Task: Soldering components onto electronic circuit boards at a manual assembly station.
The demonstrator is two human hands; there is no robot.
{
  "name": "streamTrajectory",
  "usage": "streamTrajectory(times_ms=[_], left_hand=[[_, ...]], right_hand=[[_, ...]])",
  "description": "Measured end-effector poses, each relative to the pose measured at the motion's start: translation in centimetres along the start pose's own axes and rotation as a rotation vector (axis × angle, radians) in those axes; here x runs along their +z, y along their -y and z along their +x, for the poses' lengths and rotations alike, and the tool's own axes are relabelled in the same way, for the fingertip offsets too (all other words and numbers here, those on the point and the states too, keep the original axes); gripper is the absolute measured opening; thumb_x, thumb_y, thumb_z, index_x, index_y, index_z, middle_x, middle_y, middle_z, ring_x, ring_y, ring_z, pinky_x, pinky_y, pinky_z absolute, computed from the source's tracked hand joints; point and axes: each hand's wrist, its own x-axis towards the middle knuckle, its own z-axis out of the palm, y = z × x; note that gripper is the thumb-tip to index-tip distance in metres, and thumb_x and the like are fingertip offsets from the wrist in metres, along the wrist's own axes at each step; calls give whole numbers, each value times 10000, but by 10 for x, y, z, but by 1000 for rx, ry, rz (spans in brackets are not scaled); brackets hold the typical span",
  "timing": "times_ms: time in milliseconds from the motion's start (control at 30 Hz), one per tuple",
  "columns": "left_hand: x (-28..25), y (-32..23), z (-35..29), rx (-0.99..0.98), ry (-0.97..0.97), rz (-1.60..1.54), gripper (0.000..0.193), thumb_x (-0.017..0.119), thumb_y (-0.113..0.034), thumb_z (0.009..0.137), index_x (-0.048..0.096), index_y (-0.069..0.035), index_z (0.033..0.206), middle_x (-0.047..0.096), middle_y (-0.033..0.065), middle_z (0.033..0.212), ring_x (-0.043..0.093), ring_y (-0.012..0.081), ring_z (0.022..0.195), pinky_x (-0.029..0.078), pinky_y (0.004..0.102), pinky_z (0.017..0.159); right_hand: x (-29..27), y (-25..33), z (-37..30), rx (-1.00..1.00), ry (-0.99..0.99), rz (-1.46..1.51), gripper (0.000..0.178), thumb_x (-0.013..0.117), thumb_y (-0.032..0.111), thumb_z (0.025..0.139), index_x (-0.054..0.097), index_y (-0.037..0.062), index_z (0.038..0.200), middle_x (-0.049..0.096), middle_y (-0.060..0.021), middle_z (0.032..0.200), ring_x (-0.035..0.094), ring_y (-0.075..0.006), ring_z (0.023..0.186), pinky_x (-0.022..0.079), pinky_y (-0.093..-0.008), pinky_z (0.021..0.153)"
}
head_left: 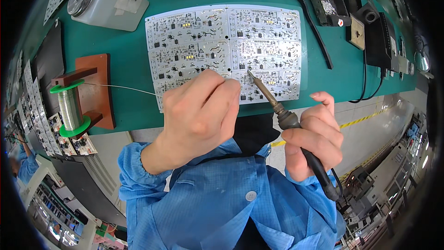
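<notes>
- Green mat (125, 41) supports the board (263, 32) flat under my left hand (199, 115).
- It pinches closed, seemingly guiding the wire (125, 87).
- Right hand (317, 139) grips the iron (289, 120) far back, presumably against heat.

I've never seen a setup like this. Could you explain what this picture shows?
No machine here: these are a person's bare hands. A wide fisheye camera on the person's head looks down, so straight edges bend toward the rim. On the green work surface are a panel of white circuit boards, a squarish white bottle, a black brush and a spool of wire on a brown stand. The right hand holds a soldering iron, its tip at the panel. Wire runs to the left hand, whose fingers are pinched together.
</notes>
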Motion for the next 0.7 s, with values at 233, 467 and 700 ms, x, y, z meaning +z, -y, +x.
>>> streamTrajectory(times_ms=[233,467,700], left_hand=[[-1,-1,-2,-12,3,10,185,706,29,669,662,-32,839,521,43,708,561,193,527,425,311,449],[-6,-2,-3,-22,-1,6,202,715,31,652,663,-30,837,538,49,721,568,198,531,431,307,453],[-13,-2,-1,-47,-10,-15,206,719,46,635,665,-26,820,554,58,727,575,201,540,431,301,455]], right_hand=[[3,1,1,3,-9,4,158,656,118,597,724,82,735,461,12,530,442,-163,521,426,-436,863],[5,2,2,10,-3,20,144,663,127,612,724,82,734,483,9,537,451,-163,520,431,-434,855],[6,0,0,-12,-22,58,127,669,135,635,718,74,735,489,-1,535,449,-164,514,438,-444,838]])
